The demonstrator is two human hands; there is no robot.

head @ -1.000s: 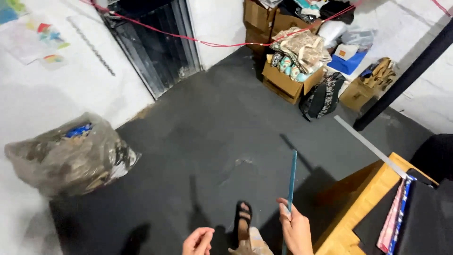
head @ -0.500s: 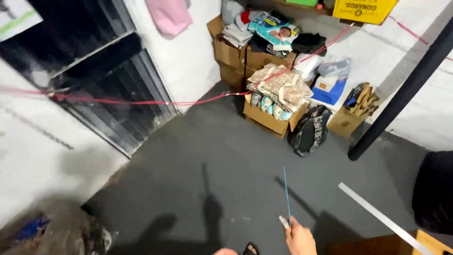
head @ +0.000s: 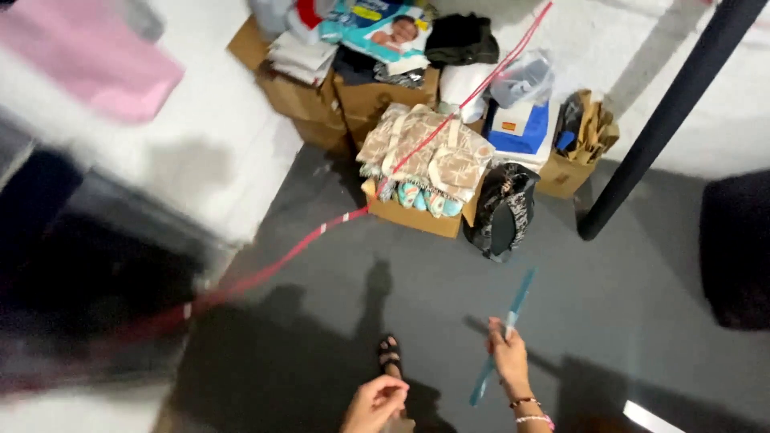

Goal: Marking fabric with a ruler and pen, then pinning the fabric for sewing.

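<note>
Head view: person stands on a dark grey floor (head: 337,337), looking down at both hands; left side of frame is motion-blurred.
Right hand (head: 508,357): fingers closed round the middle of a long thin blue strip (head: 504,335); strip runs up and away past the fingers and down below them, tilted slightly.
Left hand (head: 374,401): fingers curled loosely inward, nothing visible in them; whether they pinch anything small I cannot tell. Apart from the strip, to the left of the right-hand fingers.
Foot: sandalled foot (head: 389,354) just above the left fingers.
Handling note (judgement): strip looks slender and likely to flex; a grip near its middle, as here, keeps both ends balanced. Keep the far tip away from the red cord (head: 321,230) stretched across the floor ahead of the fingers.
Packages, far beyond the fingers: open cardboard box (head: 417,215) with patterned beige bags heaped on top; black patterned bag (head: 501,212) leaning on its right side.
Behind those: stacked brown cartons (head: 377,96) against the white wall, a pale blue printed pack (head: 377,24) lying on top.
Right of them: blue-and-white box (head: 520,128) with an orange label patch; small carton (head: 565,176) holding brown paper.
Upper left: pink cloth (head: 88,64), blurred.
Right: black pole (head: 666,120) slanting up.
</note>
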